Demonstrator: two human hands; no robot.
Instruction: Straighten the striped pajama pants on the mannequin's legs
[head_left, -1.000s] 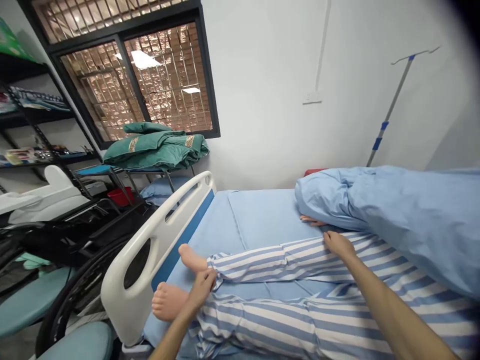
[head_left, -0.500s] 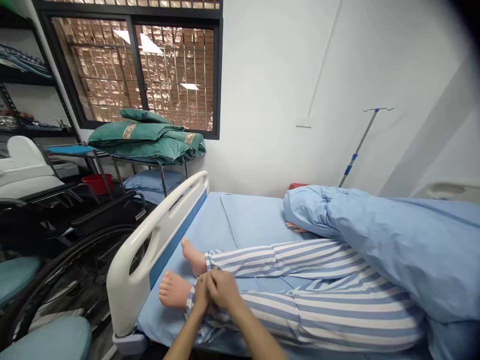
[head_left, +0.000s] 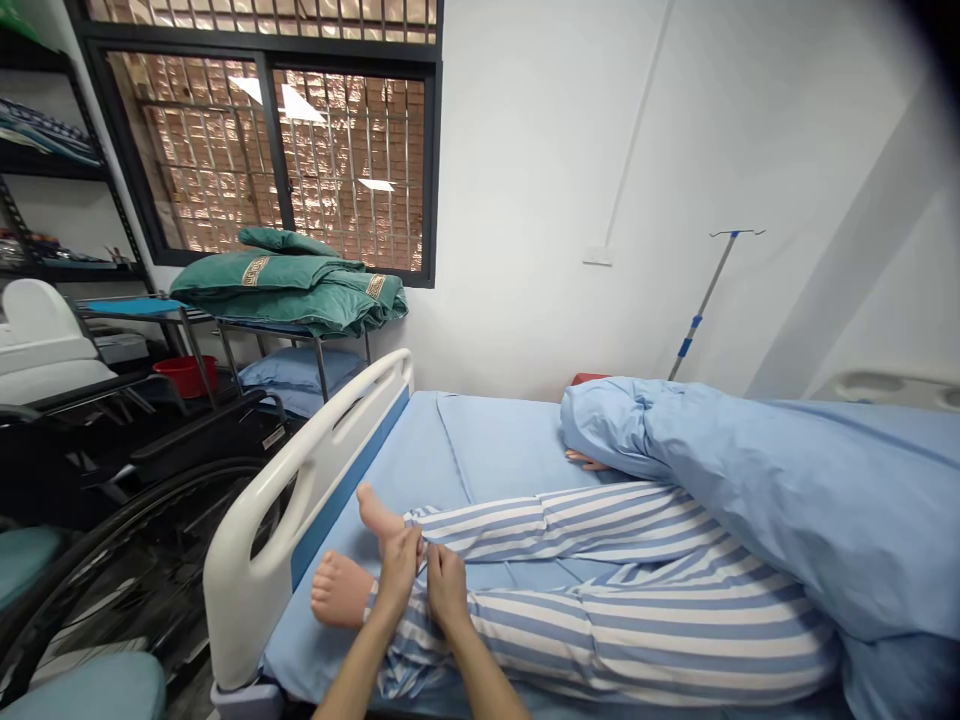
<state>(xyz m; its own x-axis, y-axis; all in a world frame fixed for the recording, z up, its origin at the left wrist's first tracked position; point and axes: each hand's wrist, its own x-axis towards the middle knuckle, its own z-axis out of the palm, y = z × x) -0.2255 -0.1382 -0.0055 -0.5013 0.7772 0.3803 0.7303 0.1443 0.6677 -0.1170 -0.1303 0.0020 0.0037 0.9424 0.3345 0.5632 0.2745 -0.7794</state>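
Striped trousers [head_left: 660,635]: left hand [head_left: 400,565] grasps the far cuff [head_left: 415,516]; right hand [head_left: 447,582], now parted from it, sits alongside, grip unclear; handling centres there.

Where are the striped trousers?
In the head view, the blue-and-white striped cloth trousers lie across the lower middle, bare feet at left, bunched light-blue cloth quilt at right.

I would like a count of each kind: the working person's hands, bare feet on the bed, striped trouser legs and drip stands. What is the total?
Left hand and right hand: 2
Bare feet: 2
Striped trouser legs: 2
Drip stand: 1
Total: 7
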